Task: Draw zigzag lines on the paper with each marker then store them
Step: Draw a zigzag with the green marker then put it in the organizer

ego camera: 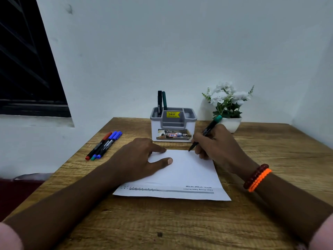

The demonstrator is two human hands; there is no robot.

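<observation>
Paper (187,170) (light, slides easily) lies mid-bench, pinned flat under the open left hand (144,156); right hand (216,143) grip pinches a slim, rigid green marker (207,131) low on its barrel.

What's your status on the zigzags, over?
Right hand grips green marker, tip at paper's far edge. Left hand flat, pinning paper. Three markers waiting left; two in holder. Nothing in the way.

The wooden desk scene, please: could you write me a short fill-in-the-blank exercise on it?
1. The right hand holds a marker with a ____ cap.
2. The left hand presses flat on the white ____.
3. ____ markers stand in the grey-and-white plastic organiser.

Missing: green; paper; Two
</observation>
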